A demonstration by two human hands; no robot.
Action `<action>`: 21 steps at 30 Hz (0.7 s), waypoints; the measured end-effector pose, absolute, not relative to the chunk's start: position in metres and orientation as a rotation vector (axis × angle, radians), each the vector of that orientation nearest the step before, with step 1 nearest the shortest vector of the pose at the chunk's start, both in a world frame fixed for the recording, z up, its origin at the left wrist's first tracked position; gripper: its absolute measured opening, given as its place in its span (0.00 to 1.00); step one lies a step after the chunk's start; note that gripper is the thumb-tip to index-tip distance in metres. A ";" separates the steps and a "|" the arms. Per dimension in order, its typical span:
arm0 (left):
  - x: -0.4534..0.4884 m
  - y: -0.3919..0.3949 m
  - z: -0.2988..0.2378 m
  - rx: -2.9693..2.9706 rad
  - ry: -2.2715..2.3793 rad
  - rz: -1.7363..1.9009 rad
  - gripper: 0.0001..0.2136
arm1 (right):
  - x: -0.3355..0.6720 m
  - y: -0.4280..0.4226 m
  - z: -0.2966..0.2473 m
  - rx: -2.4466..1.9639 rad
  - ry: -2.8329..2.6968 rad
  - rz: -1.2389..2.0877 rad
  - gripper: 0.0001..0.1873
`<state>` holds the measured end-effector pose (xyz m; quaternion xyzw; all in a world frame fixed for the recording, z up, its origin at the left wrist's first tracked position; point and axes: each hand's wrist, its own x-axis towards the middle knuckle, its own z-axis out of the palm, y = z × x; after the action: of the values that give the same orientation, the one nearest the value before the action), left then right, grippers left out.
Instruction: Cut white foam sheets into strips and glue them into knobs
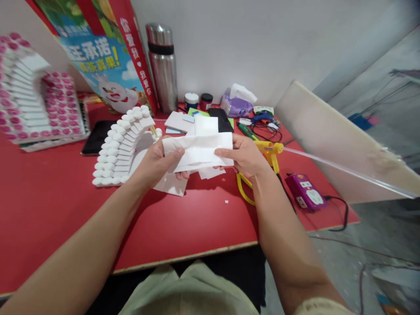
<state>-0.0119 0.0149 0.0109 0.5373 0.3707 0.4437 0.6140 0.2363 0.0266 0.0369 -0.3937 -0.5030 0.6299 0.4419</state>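
Note:
A folded white tissue (pixel 200 151) is stretched level between my two hands, raised over the table. My left hand (pixel 160 159) pinches its left end, thumb on top and fingers beneath. At the right end my right hand (pixel 244 155) grips it the same way. More white sheets (pixel 172 184) lie under and behind it, partly hidden. Left of my left hand stands a curved white staircase model (pixel 120 151) edged with white rounded pieces. Beside my right hand are a yellow glue gun (pixel 271 151) with a long clear glue stick (pixel 348 170), and a yellow-handled tool (pixel 244 190), partly covered.
On the red table (pixel 197 223) stand a steel thermos (pixel 163 70), a printed box (pixel 111 57), small jars (pixel 191 100) and a purple tissue pack (pixel 236 105). A pink-and-white model (pixel 62 105) is far left. A purple power socket (pixel 305 192) and a pale board (pixel 341 144) are right.

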 end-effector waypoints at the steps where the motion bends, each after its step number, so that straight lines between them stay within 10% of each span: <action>1: -0.014 0.015 0.012 1.264 0.842 1.019 0.15 | 0.237 0.026 0.037 -0.989 -1.232 1.565 0.27; 21: -0.019 0.013 0.021 1.055 0.676 0.942 0.07 | 0.248 0.032 0.037 -0.866 -1.184 1.648 0.04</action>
<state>-0.0194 0.0130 0.0210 0.4752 0.3043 0.4242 0.7083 0.2478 0.0322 0.0366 -0.3505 -0.4789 0.6666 0.4510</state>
